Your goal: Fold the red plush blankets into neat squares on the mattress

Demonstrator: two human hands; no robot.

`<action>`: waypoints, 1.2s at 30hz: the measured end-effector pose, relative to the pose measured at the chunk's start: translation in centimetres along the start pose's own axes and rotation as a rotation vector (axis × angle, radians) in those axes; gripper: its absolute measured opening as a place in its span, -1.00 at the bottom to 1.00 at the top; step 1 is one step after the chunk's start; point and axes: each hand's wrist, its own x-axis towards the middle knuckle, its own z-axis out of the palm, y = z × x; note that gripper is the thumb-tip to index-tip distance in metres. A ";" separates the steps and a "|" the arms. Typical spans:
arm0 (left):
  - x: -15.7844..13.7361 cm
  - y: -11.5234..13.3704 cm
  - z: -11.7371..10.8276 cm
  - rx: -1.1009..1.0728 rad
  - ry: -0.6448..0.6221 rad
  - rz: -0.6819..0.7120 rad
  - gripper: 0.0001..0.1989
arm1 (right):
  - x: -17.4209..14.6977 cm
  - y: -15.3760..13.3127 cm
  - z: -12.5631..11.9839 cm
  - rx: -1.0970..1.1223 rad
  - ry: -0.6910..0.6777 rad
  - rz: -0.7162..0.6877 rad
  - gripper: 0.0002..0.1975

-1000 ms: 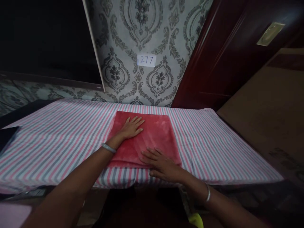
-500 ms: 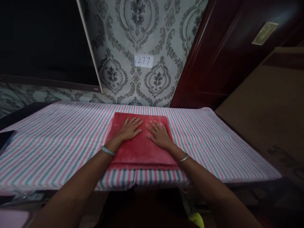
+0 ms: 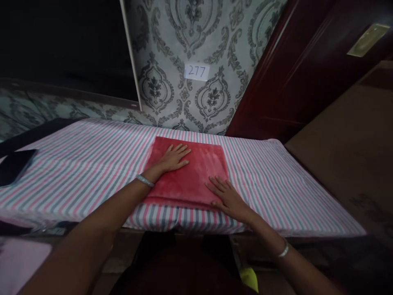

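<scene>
A red plush cloth (image 3: 187, 180), folded into a flat square, lies on the striped tablecloth (image 3: 107, 164). My left hand (image 3: 175, 158) rests palm down on its upper left part, fingers spread. Lower down, my right hand (image 3: 229, 198) lies over the front right corner with its fingers stretched out. The cloth's folded layers show along the edge nearest me. Lighter brushed streaks mark its right side. Neither hand grips anything.
At the left edge of the table lies a dark flat device (image 3: 15, 166). A large dark screen (image 3: 67, 49) stands behind on the left. A cardboard box (image 3: 346, 155) borders the right side, and a paper marked 277 (image 3: 197, 71) hangs on the wall.
My right hand has slid towards me and to the right, from the upper part of the red cloth to its front right corner. My left hand stays on the cloth. The view has shifted slightly.
</scene>
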 end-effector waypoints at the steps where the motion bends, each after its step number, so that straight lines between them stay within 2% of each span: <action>1: -0.1 0.0 -0.3 -0.009 -0.022 0.010 -0.30 | 0.0 0.1 -0.8 0.055 0.006 -0.007 -0.38; 4: -0.7 -0.2 -1.5 -0.020 -0.066 0.067 -0.28 | 1.8 0.0 -4.0 0.197 0.122 0.025 -0.44; 6: -1.6 -0.4 -2.2 -0.012 -0.055 0.096 -0.28 | 4.7 -0.5 -5.7 0.220 0.230 0.031 -0.45; 8: -3.0 -0.3 -2.6 -0.005 -0.034 0.103 -0.29 | 8.6 -1.2 -6.3 0.188 0.279 -0.028 -0.46; 10: -4.8 0.0 -2.4 -0.007 -0.021 0.109 -0.28 | 12.8 -1.9 -5.8 0.144 0.253 -0.082 -0.45; 12: -6.7 0.7 -1.5 -0.006 0.003 0.121 -0.28 | 16.5 -2.4 -4.3 0.104 0.178 -0.059 -0.44; 15: -9.6 2.2 0.4 0.031 0.079 0.105 -0.28 | 19.5 -2.9 -1.7 0.018 0.042 0.021 -0.44; 20: -13.6 4.8 3.3 0.111 0.205 0.042 -0.41 | 19.1 -3.0 0.9 -0.079 0.035 0.026 -0.40; 25: -16.0 6.3 5.2 0.145 0.355 0.031 -0.43 | 18.7 -3.0 0.9 -0.089 0.022 0.031 -0.39; 28: -16.8 6.6 5.8 0.165 0.402 0.028 -0.45 | 18.8 -3.1 0.8 -0.092 0.022 0.035 -0.39; 32: -17.4 6.6 5.6 0.129 0.440 0.053 -0.50 | 19.0 -3.1 0.4 -0.083 -0.009 0.058 -0.40; 36: -17.0 6.6 3.3 0.054 0.463 0.062 -0.60 | 20.4 -4.0 -1.3 -0.014 -0.033 0.068 -0.41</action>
